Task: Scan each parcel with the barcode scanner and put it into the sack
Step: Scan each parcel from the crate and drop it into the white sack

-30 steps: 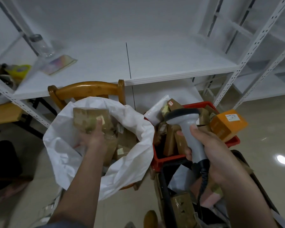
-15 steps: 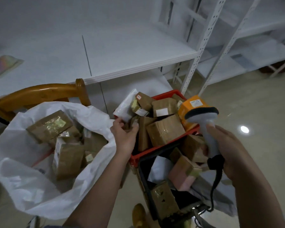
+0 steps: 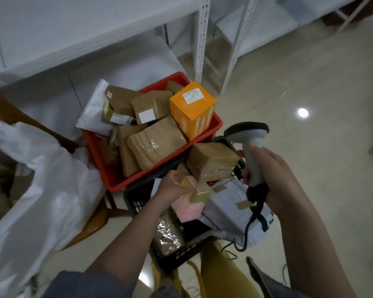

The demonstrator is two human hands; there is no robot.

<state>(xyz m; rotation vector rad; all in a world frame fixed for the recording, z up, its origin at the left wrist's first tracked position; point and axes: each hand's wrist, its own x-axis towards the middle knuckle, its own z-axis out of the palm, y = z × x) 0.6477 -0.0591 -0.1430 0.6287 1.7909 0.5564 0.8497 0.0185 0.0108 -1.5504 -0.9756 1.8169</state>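
While my left hand [image 3: 170, 188] pinches the pink parcel [image 3: 187, 203] and my right hand [image 3: 269, 168] grips the barcode scanner [image 3: 251, 147], loose tape could make it slip.

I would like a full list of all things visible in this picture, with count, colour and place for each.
Plastic crate: one, red, centre, full of parcels.
Cardboard box: one, orange, in the red crate's right corner.
Taped brown parcels: several, in the red crate.
Plastic basket: one, black, in front of the crate.
Pink parcel: one, in the black basket.
Plastic sack: one, white, left.
Metal shelving: white, behind.
Barcode scanner: one, grey, in the right hand.
Left hand: grips the pink parcel.
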